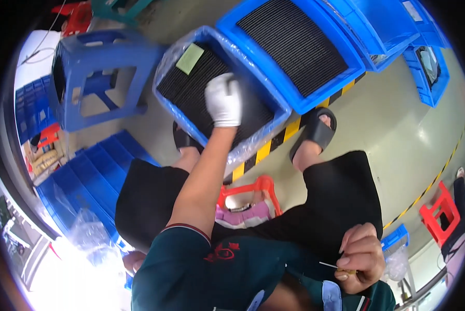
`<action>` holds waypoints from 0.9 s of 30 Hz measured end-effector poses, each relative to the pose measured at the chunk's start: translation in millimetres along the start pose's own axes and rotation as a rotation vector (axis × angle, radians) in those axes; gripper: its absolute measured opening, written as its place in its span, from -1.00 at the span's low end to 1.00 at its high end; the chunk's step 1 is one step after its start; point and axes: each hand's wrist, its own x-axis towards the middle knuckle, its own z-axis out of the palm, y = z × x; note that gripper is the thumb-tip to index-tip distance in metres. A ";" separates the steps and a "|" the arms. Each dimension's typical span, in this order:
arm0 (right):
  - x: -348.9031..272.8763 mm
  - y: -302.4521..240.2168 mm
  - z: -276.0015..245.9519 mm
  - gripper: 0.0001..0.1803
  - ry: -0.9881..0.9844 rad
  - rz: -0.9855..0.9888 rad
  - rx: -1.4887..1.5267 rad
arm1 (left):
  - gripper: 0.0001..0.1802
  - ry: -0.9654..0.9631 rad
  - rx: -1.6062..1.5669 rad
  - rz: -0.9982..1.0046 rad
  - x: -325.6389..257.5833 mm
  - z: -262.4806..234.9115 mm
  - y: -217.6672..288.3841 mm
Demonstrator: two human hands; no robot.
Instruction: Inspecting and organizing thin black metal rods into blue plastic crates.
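Observation:
My left hand [223, 101], in a white glove, is over a blue bin [162, 98] lined with clear plastic. Rows of thin black strips [183, 85] fill the bin. The glove's fingers look curled, with a dark gap at their tips; what they hold, if anything, is hidden and partly blurred. Bare and raised near my chest, my right hand [362, 254] pinches a thin pale pin-like tool [328, 265] with a yellowish end in the fingers. A light green slip [190, 58] lies on the strips, just beyond my left hand.
Another blue bin [357, 65] of black strips adjoins at the right. A blue stool [100, 83] stands left, above a blue crate [82, 181]. Between my legs is a red stool [266, 189]. Yellow-black tape [263, 151] crosses the floor. Someone's fingers [133, 260] show at lower left.

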 end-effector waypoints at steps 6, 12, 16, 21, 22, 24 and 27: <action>-2.2 -1.5 18.9 -0.73 -0.100 -0.167 -0.032 | -0.49 -0.224 0.268 -0.597 -70.1 -57.3 -86.9; -4.7 -1.7 28.2 -0.74 -0.109 -0.238 -0.133 | -0.33 -0.506 0.494 -0.235 -100.3 -50.2 -31.5; -5.7 -3.8 29.3 -0.75 -0.126 -0.222 -0.158 | -0.39 -0.552 0.608 0.008 -90.4 -33.0 -28.0; -2.5 -2.6 29.1 -0.74 -0.114 -0.196 -0.157 | -0.46 -0.683 0.680 0.002 -71.4 -20.0 -33.6; -1.7 -1.8 29.6 -0.74 -0.114 -0.195 -0.154 | -0.46 -0.684 0.682 0.001 -71.9 -18.4 -37.8; -0.4 -0.4 30.6 -0.74 -0.118 -0.190 -0.149 | -0.56 -0.677 0.766 0.070 -71.0 -11.3 -49.3; -1.2 -1.1 26.1 -0.74 -0.113 -0.173 -0.159 | -0.77 -0.681 0.759 0.127 -56.2 -1.2 -55.4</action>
